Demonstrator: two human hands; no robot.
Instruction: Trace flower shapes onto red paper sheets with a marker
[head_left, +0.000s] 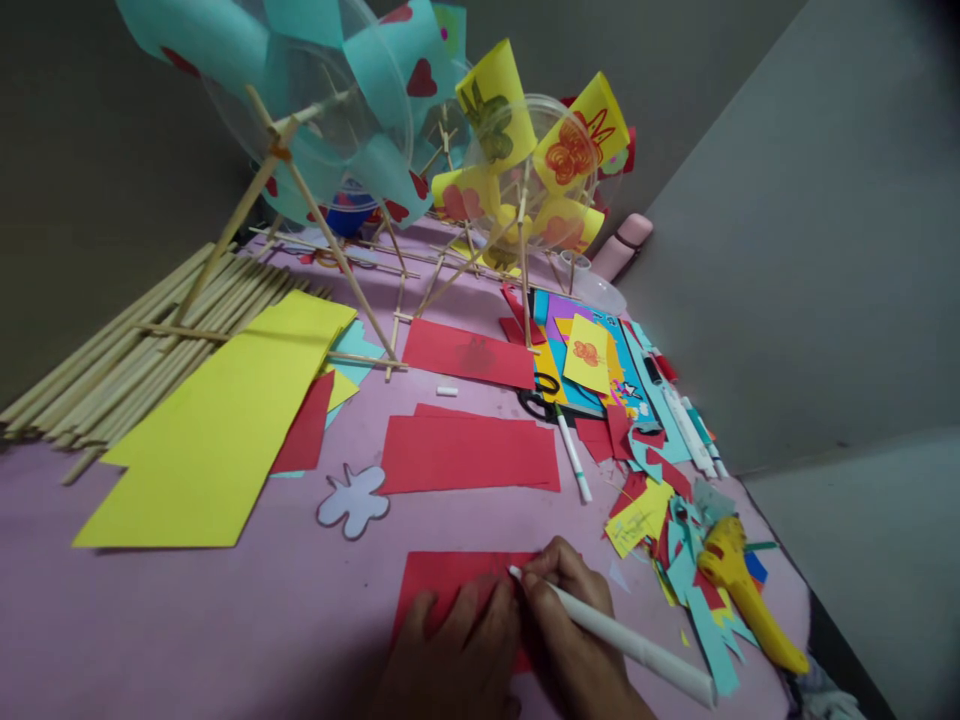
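Observation:
Close to me lies a sheet of red paper (pixel 427 575). My left hand (pixel 457 650) rests on it, fingers spread and lying flat. My right hand (pixel 574 625) grips a white marker (pixel 637 645), its tip pointing at the red paper beside the left fingers. Whatever the tip has drawn is too small to tell. Just beyond lie more red paper strips (pixel 469 455) and a light butterfly cutout (pixel 355 502). A small white marker cap (pixel 447 391) lies farther off, and a second marker (pixel 574 455) lies to the right of the strips.
Wooden sticks (pixel 142 360) and yellow paper sheets (pixel 217 440) lie left. Stick-framed wheels with blue (pixel 390 75) and yellow paper (pixel 499 110) stand behind. Right are scissors (pixel 538 398), paper scraps (pixel 637 520), a yellow glue gun (pixel 750 590) and a pink bottle (pixel 624 245).

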